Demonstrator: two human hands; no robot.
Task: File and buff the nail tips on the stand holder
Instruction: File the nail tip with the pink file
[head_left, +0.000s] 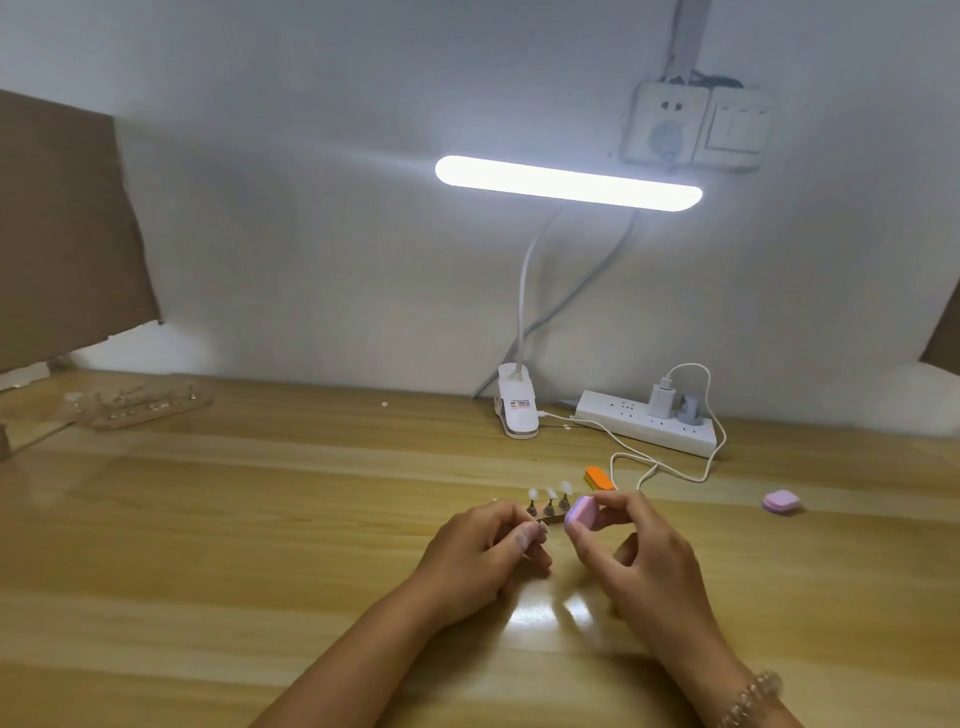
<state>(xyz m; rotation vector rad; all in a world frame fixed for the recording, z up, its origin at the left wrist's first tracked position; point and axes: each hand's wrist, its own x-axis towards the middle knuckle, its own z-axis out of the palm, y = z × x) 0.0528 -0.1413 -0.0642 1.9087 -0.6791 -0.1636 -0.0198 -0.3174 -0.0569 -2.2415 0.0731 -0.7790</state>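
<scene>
A small stand holder (549, 516) sits on the wooden table with three pale nail tips (549, 492) upright on short pegs. My left hand (485, 553) pinches one peg with a nail tip (542, 530) just in front of the holder. My right hand (631, 545) grips a small pink and purple buffer block (581, 512), held close to the right of that tip. Whether the block touches the tip cannot be made out.
An orange buffer block (598, 478) lies behind my right hand, and another pink buffer (782, 503) lies far right. A clip lamp (517, 413), a power strip (647, 422) and a white cable (670, 470) occupy the back. A second clear holder (140, 405) lies far left.
</scene>
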